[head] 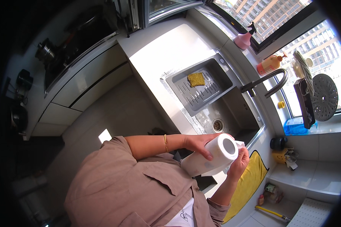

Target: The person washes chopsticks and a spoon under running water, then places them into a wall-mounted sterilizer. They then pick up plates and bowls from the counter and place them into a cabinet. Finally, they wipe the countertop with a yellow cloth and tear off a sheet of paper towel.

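Observation:
A white paper towel roll [209, 159] is held tilted in front of my torso, its open core facing up and to the right. My left hand [200, 144], with a gold bracelet on the wrist, grips the roll from the left side, thumb across its near face. On the right side, my right hand [240, 161] pinches the loose edge of the paper [240, 144] beside the core end. Some of its fingers are hidden behind the paper. Just beyond the roll lies a dark sink basin [236, 109] with a round drain [218, 125].
A grey draining tray [184, 106] with a yellow sponge [196, 79] sits over the sink. A black faucet [247, 87] curves above. Bottles, including a pink spray bottle [243, 40], line the windowsill. A yellow cloth [248, 184] hangs at right. A hob [82, 45] stands at upper left.

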